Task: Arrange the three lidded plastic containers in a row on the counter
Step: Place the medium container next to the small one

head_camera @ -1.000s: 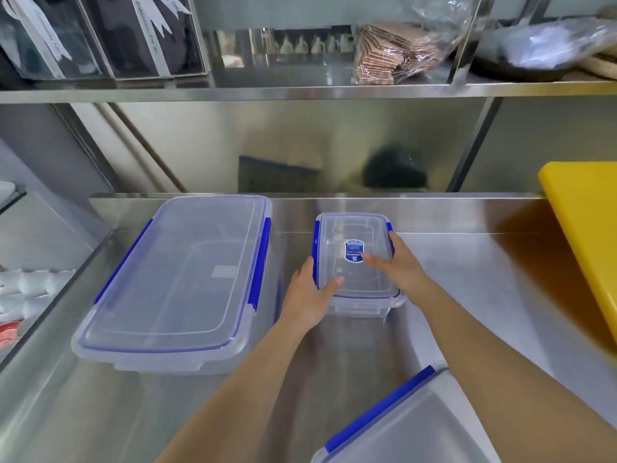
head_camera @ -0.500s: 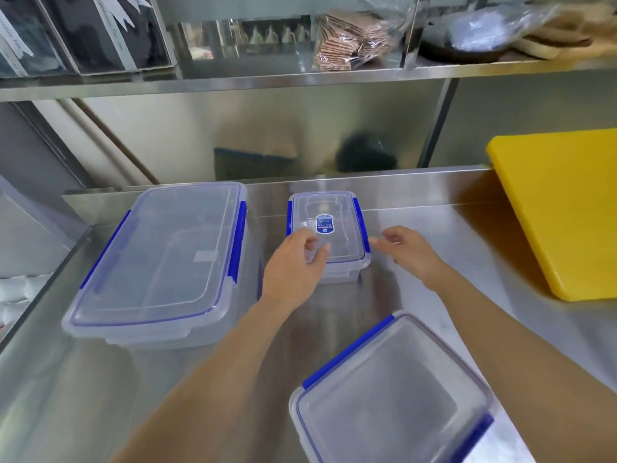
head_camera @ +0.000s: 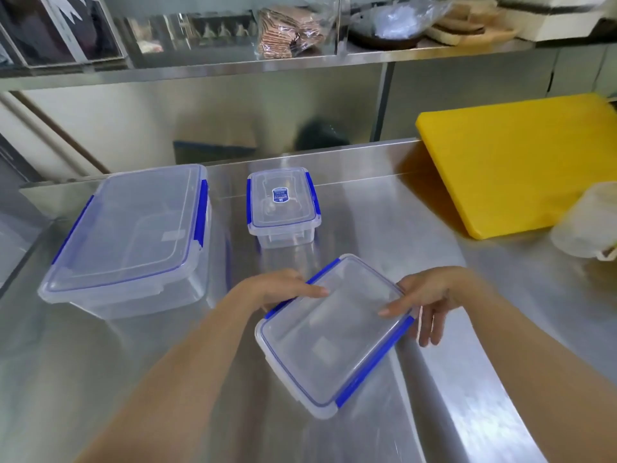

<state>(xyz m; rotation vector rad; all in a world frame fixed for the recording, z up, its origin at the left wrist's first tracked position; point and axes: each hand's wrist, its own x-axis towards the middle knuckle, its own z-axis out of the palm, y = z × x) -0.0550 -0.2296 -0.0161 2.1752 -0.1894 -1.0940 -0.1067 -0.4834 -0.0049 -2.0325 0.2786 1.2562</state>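
Observation:
Three clear lidded containers with blue clips stand on the steel counter (head_camera: pixel 384 228). The large container (head_camera: pixel 133 235) is at the left and the small container (head_camera: pixel 283 205), with a blue label on its lid, stands beside it at the back. The medium container (head_camera: pixel 334 335) sits nearer to me, turned at an angle. My left hand (head_camera: pixel 283 289) grips its far left edge, thumb on the lid. My right hand (head_camera: pixel 424 299) holds its far right corner, thumb on the lid and fingers down the side.
A yellow cutting board (head_camera: pixel 521 162) lies at the back right. A pale bag or tub (head_camera: pixel 587 222) sits at the right edge, blurred. A steel shelf (head_camera: pixel 267 65) with packets and bags runs overhead. A drop to a lower surface borders the counter's left side.
Both hands left the small container and drew back to the medium container, which they now hold. The view has tilted down and shifted right.

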